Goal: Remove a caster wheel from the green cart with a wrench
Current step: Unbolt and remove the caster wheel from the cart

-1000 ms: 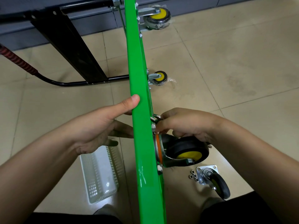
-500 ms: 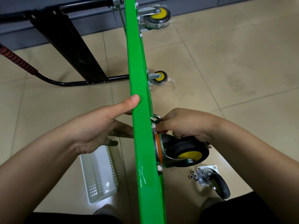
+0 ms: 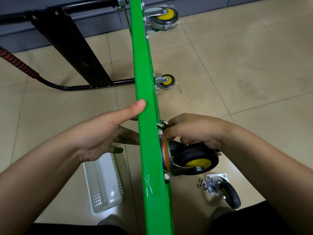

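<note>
Left hand (image 3: 100,133) gripping the cart (image 3: 149,150) edge, right hand (image 3: 191,131) clamped on the wrench (image 3: 163,125) above the wheel (image 3: 196,159).

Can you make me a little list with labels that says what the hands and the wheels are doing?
cart: green cart tipped on its edge
left hand: left hand holds the cart's edge
right hand: right hand holds a wrench at the wheel's plate
wheel being worked on: caster wheel, still on the cart
wheel on floor: loose caster beside small nuts
also on floor: white basket
</note>
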